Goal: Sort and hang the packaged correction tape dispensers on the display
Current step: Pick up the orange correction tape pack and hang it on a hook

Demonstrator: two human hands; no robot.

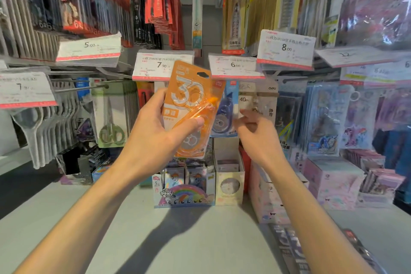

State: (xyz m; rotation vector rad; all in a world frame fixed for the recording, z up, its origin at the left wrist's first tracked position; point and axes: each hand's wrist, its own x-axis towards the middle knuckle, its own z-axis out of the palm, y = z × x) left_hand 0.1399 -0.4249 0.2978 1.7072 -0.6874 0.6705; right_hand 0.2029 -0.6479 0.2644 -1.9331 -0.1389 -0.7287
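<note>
My left hand (155, 131) grips an orange packaged correction tape dispenser (191, 104), thumb across its front, holding it tilted in front of the hooks. Behind it hangs a blue correction tape pack (223, 113) under the 6.00 price tag (235, 65). A beige 40m correction tape pack (259, 98) hangs to the right of the blue one. My right hand (255, 131) hovers beside the blue pack with loosely curled fingers, holding nothing. The 7.90 price tag (162, 65) sits just above the orange pack.
Scissors packs (111, 115) hang at the left and pastel card packs (322, 118) at the right. Small boxes of cards (184, 187) stand on the grey shelf (178, 240) below. Pen packs hang on the upper rows.
</note>
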